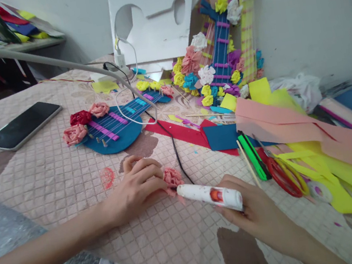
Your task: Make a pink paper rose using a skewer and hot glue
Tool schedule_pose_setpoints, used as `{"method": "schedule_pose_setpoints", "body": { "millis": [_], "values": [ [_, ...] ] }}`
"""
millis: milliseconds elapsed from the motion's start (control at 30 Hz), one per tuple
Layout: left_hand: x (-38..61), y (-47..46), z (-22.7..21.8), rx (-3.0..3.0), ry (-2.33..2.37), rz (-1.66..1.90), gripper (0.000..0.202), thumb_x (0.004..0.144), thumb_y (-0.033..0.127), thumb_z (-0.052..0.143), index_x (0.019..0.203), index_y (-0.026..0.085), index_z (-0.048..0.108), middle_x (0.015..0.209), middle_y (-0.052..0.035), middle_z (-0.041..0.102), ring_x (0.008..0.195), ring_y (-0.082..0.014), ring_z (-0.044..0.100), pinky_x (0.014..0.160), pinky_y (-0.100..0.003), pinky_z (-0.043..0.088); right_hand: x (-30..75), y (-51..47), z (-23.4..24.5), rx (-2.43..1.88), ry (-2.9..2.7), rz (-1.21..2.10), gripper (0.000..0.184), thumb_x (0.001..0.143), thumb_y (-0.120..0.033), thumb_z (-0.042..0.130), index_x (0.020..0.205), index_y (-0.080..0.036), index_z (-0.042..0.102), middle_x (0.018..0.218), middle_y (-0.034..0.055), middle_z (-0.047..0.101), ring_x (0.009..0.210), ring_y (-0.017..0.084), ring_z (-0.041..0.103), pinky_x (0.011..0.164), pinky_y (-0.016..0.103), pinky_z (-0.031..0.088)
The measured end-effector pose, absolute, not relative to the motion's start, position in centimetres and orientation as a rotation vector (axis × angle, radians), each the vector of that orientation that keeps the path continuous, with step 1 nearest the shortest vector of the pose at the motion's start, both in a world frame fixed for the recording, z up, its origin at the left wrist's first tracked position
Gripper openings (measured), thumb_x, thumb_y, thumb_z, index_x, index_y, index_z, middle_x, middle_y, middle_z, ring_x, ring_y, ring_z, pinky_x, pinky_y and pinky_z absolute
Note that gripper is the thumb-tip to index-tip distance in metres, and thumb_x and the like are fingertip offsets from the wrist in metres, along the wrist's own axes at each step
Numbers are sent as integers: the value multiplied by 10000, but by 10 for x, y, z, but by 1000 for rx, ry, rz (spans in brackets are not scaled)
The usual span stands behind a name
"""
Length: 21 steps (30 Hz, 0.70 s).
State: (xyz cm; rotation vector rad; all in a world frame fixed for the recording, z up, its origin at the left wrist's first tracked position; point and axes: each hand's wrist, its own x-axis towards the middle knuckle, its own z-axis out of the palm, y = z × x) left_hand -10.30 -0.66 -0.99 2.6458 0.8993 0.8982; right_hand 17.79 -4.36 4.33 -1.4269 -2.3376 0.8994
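In my right hand [250, 203] is a white glue gun [195, 193] with an orange switch, its nozzle pointing left. The nozzle tip meets the lower edge of a pink crepe paper flower [172, 176]. My left hand [139, 183] rests low over the table, fingers curled, fingertips on the flower's left side; the thumb is mostly hidden. Beyond the hands lies a blue guitar-shaped craft [112, 133] with white strings and purple strips. Red and pink paper flowers [81, 117] sit on its left end, yellow ones at its neck.
A black cable [175, 150] runs to the glue gun; a white cord [84, 68] crosses above the table. A phone [23, 126] lies left. Right are a green cutter [253, 157], red-and-yellow scissors [284, 172] and coloured paper [282, 123]. Flower-covered guitar crafts [221, 52] lean at the wall.
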Motion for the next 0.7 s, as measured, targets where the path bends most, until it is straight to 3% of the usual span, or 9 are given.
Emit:
{"method": "schedule_pose_setpoints", "body": {
  "millis": [367,700],
  "values": [
    [-98,-7,-5,2499,967,871,86,907,324,599,912,241,621,987,-4,652,1040,-192,519,906,-371,283,190,-46,33,-1478,-2164,931,97,884,-274,532,807,-220,507,722,-19,518,631,129,517,511,223,381],
    [-91,-7,-8,2338,1096,872,200,856,387,653,855,197,591,859,6,653,898,-168,561,847,-340,330,192,-46,32,-1478,-2125,891,146,881,-316,537,783,-220,489,684,-28,481,601,127,499,522,233,396]
  ]
}}
